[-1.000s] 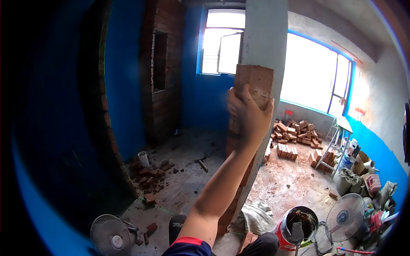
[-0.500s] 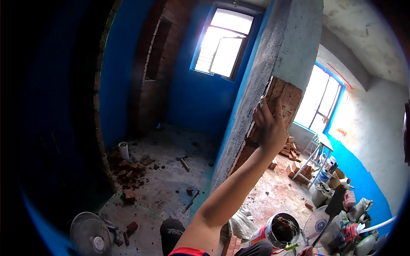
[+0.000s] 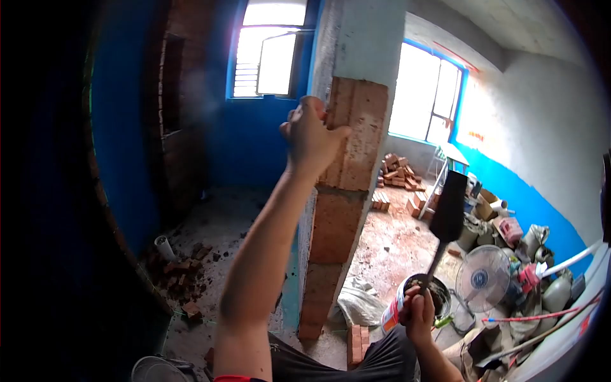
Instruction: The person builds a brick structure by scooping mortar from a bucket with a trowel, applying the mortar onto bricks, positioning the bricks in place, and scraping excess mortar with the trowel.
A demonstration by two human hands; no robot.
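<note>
My left hand (image 3: 313,139) is raised to the upper end of a brick column set into a grey wall edge. Its thumb lies against the face of the top brick (image 3: 358,137), while the fingers curl around the left edge, their tips partly hidden. More bricks (image 3: 334,226) are stacked beneath that one. Lower right, my right hand (image 3: 418,313) is closed around the handle of a trowel (image 3: 447,209), whose dark blade points up. Behind that hand stands a bucket (image 3: 389,313) with dark material inside.
A fan (image 3: 482,274) stands at right beside bags and tools. Loose bricks (image 3: 401,172) are piled near a stepladder (image 3: 453,156). Rubble (image 3: 181,277) and a white pipe (image 3: 164,248) lie on the left floor. Another fan (image 3: 156,370) is at lower left.
The view has swung to the right and closer to the brick column. My right hand has risen into view with the trowel upright. My left hand remains at the top brick, its thumb now across the face.
</note>
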